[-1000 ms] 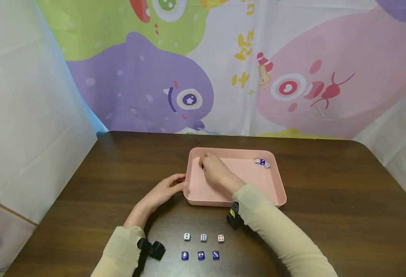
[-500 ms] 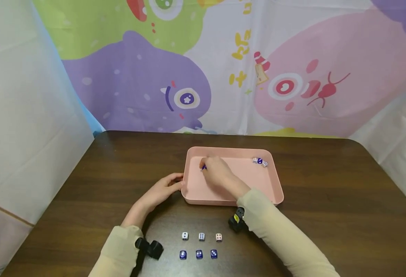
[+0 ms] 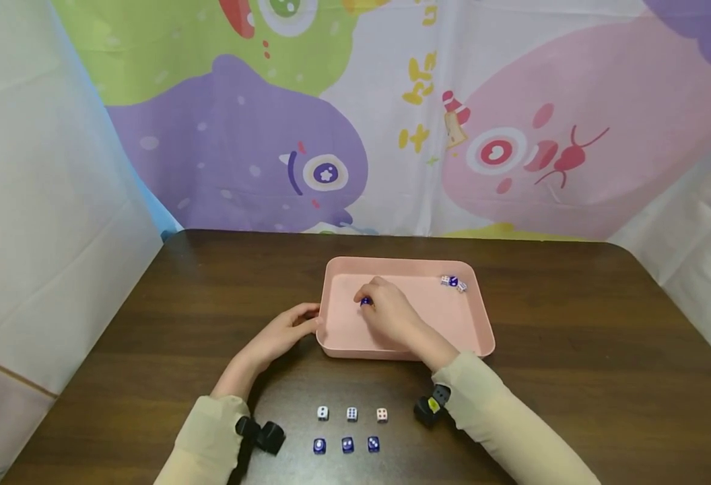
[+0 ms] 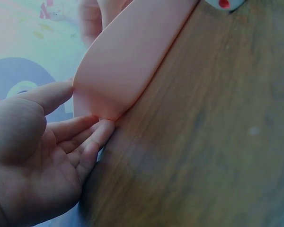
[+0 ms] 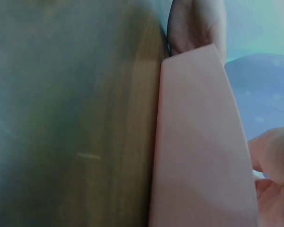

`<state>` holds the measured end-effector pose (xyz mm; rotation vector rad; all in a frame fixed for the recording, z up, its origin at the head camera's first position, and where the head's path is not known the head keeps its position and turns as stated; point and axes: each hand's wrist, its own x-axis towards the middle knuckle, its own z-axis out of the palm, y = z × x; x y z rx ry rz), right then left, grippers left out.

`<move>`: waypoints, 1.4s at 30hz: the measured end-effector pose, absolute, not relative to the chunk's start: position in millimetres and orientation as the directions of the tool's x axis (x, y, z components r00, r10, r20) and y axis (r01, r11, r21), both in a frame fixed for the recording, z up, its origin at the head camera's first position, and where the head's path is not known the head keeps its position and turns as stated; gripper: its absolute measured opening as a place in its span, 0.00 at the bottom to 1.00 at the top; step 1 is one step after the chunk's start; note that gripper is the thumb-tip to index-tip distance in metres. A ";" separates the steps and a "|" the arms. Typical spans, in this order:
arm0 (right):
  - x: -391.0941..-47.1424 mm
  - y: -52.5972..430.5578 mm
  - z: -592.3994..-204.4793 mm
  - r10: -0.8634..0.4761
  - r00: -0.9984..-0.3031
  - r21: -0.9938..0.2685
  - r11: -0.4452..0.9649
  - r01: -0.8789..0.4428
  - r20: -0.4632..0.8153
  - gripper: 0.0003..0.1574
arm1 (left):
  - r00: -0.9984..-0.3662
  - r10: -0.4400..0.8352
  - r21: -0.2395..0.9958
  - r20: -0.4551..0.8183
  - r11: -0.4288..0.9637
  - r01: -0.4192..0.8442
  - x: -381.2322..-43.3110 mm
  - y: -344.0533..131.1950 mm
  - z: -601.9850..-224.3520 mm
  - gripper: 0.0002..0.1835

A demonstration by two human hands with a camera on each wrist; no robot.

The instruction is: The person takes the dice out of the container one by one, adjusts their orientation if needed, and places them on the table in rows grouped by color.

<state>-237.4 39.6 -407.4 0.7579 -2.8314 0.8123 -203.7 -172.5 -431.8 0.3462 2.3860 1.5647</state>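
My right hand (image 3: 392, 312) is inside the pink tray (image 3: 443, 325), left of its middle. Thumb and fingertips pinch a blue die (image 3: 365, 302), partly covered by them. My left hand (image 3: 279, 335) touches the outside of the tray's left wall. In the left wrist view the thumb meets the rim and the fairly straight fingers rest low on the tray's corner (image 4: 118, 61). Two white dice and one blue die (image 3: 454, 281) sit together in the tray's far right corner. The right wrist view mostly shows the tray's outer wall (image 5: 199, 142).
On the dark wooden table (image 3: 573, 337), in front of the tray, lie a row of three white dice (image 3: 352, 414) and, nearer, a row of three blue dice (image 3: 347, 444). A printed cartoon cloth (image 3: 404, 202) hangs behind the table.
My right hand has moved right and nearer inside the tray, with the blue die now showing more between its fingers. My left hand stays at the tray's wall; the head view has shifted slightly.
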 end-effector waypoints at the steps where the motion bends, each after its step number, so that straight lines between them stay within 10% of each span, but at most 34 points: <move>1: -235.1 40.7 -407.5 -0.432 -0.872 -0.474 0.732 -0.489 0.231 0.10 | -0.936 0.338 0.920 -0.093 0.389 0.049 -205.6 -173.4 -435.6 0.25; 42: -163.3 85.9 -413.4 -0.380 -0.862 -0.605 0.614 -0.507 0.336 0.10 | -0.938 0.339 0.918 -0.071 0.390 0.071 -209.8 -175.8 -445.0 0.26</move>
